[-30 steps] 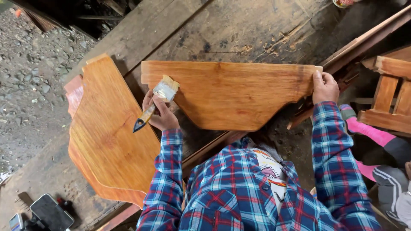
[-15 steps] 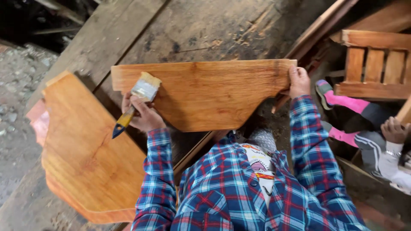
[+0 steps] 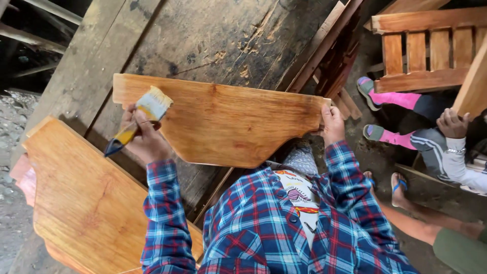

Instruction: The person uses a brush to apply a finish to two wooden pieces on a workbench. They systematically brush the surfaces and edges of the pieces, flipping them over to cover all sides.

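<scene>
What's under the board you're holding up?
Under the board is a rough, dark plank bench, seen above and left of it. The left hand, holding the brush, and right hand grip its ends. The surface directly beneath is covered.

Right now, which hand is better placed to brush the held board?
Left. The left hand already grips the paintbrush, bristles on the varnished board. The right hand only steadies the board's far end.

Long-sleeved plaid shirt [image 3: 253, 228] in blue, red and white, dark buttons, worn open over a white printed tee [image 3: 299, 195], cuffs buttoned
</scene>
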